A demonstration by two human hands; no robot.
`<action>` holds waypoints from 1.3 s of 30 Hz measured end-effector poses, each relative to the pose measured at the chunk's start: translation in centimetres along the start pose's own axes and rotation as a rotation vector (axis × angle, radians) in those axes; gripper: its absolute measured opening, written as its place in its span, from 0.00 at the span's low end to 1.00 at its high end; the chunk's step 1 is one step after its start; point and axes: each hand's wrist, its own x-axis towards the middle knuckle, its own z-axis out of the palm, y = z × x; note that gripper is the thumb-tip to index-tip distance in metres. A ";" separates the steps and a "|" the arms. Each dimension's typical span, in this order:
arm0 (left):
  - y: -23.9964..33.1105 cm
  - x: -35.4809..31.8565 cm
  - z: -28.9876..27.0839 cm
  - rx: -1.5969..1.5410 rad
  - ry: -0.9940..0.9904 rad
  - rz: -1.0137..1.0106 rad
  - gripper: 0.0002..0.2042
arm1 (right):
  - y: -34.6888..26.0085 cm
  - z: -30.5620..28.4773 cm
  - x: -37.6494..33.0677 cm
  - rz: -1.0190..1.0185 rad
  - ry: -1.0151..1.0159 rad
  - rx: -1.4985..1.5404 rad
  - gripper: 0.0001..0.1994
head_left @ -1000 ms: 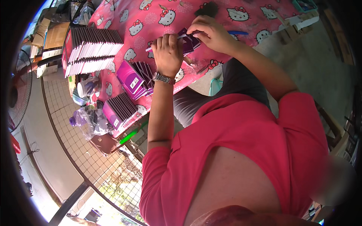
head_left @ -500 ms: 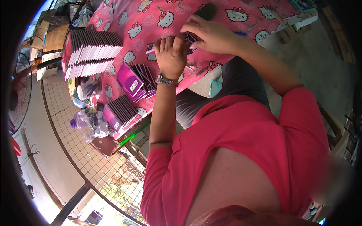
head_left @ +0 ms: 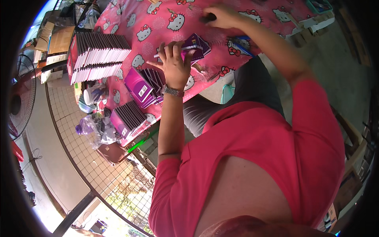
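Observation:
Several small purple notebooks lie overlapping on the pink table cover. Over their left end is my left hand, its fingers spread and the thumb stretched out along them. Part of the notebooks is hidden under that hand. Farther off, my right hand reaches across the table with its fingers curled around something dark, too covered to make out. A blue-handled tool that looks like pliers rests beside my right forearm.
Tall stacks of spiral-bound notebooks stand at the left. Nearer are a fanned purple pile and a smaller stack. A white tub and a plastic bag sit by the table's left edge. A green basket is far right.
My right hand has left the notebooks and moved away to the dark thing farther back. My left hand has loosened, its fingers spreading. The blue-handled tool is now more exposed.

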 end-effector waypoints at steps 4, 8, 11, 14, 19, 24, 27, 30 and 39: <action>-1.5 -0.2 1.2 -0.218 -0.002 -0.013 0.17 | -6.6 -3.5 -2.6 -0.191 -0.432 1.254 0.23; -0.9 0.6 0.8 -0.219 0.022 0.001 0.17 | -6.1 -3.0 -1.8 -0.069 -0.380 0.874 0.25; -1.3 0.8 0.7 -0.279 0.005 0.011 0.18 | -6.2 -2.8 -2.0 -0.224 -0.482 1.150 0.25; -1.5 0.9 0.6 -0.294 0.005 0.017 0.18 | -6.4 -2.7 -1.9 -0.176 -0.458 1.314 0.25; -1.4 1.1 0.4 -0.319 0.023 0.054 0.19 | -7.4 -4.2 -1.3 -0.046 -0.463 0.459 0.26; -1.2 1.5 0.1 -0.297 0.038 0.058 0.20 | -7.5 -4.0 -1.6 -0.065 -0.494 0.912 0.27; -1.2 1.1 -0.1 -0.320 0.027 0.043 0.20 | -7.3 -3.5 -1.3 -0.084 -0.450 1.000 0.27; -1.8 1.2 0.5 -0.346 0.029 0.021 0.21 | -8.1 -4.0 -0.9 -0.164 -0.506 0.909 0.26; -4.6 1.2 0.0 -0.437 -0.016 0.000 0.17 | -8.1 -2.1 1.6 -0.093 -0.481 0.835 0.27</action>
